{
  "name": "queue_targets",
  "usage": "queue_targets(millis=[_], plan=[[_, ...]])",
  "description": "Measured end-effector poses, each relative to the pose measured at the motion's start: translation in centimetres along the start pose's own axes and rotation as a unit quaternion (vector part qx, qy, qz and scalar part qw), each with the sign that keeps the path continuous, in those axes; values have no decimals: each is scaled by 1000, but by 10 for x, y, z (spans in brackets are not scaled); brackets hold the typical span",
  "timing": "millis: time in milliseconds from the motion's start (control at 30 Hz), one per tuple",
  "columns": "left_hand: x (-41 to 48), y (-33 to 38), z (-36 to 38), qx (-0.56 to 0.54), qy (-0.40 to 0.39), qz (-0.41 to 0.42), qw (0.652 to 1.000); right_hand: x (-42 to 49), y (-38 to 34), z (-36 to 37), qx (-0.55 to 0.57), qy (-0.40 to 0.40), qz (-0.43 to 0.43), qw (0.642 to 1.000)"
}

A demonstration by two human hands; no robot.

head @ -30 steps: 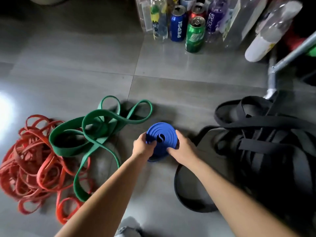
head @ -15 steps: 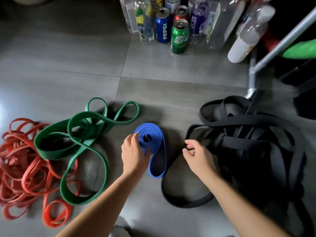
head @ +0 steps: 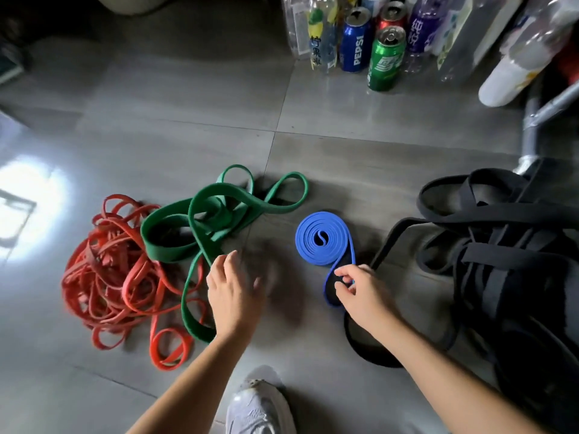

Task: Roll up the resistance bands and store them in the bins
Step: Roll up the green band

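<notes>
**Head view: blue band lies coiled on the floor**

The grey tiled floor (head: pixel 188 120) carries a heap of black bands (head: pixel 501 245) at right, tangled red bands (head: pixel 119 270) at left and a looped green band (head: pixel 175 242) beside them. Between green and black lies the blue band (head: pixel 313 252), mostly rolled; the right hand (head: pixel 360 292) pinches its loose tail. The left hand (head: pixel 233 296), fingers spread and holding nothing, hovers near the green band. Behind stands a blue can (head: pixel 355 42) reading "PEPSI".

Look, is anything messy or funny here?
The blue band is only partly rolled: a loose tail sticks out, pinched by the right hand. The red bands, green band and black bands lie in tangled heaps. A white bottle leans tilted beside upright cans.
</notes>
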State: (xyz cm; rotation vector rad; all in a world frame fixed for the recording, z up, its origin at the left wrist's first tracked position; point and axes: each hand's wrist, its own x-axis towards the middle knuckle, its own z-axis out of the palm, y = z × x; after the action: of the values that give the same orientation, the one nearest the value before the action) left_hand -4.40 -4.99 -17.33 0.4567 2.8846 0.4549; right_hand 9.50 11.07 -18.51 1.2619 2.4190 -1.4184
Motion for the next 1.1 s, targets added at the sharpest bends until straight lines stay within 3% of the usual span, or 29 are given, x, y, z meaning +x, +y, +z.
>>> queue_targets(millis=[100,167,233,400,500,567,700,833,933,1100], plan=[[-6,-30,-8,-2,10,-75,997,2,-13,7,-6,-33,-17,999],[-10,-47,-12,44,-72,-119,989,3,-22,8,-18,-43,-28,999],[-11,-59,-18,82,-161,-102,978,4,-31,7,-30,-61,-37,997],[-5,-58,-41,-2,-194,19,981,-4,-62,-17,-78,-112,-58,989],[-18,-67,-37,92,-334,40,937,-20,-86,-36,-94,-106,-63,988],[-30,-79,-30,161,-379,25,911,-33,-95,-44,-88,-114,-75,987],[-41,-83,-30,236,-284,60,927,-48,-90,-63,-103,-111,-82,985],[-40,-67,-52,98,-222,61,968,-63,-77,-76,-106,-109,-62,986],[-29,-41,-88,-6,-191,110,975,-78,-83,-80,-113,-107,-64,986],[-21,-3,-166,-30,-101,157,982,-100,-124,-90,-136,-111,-98,980]])
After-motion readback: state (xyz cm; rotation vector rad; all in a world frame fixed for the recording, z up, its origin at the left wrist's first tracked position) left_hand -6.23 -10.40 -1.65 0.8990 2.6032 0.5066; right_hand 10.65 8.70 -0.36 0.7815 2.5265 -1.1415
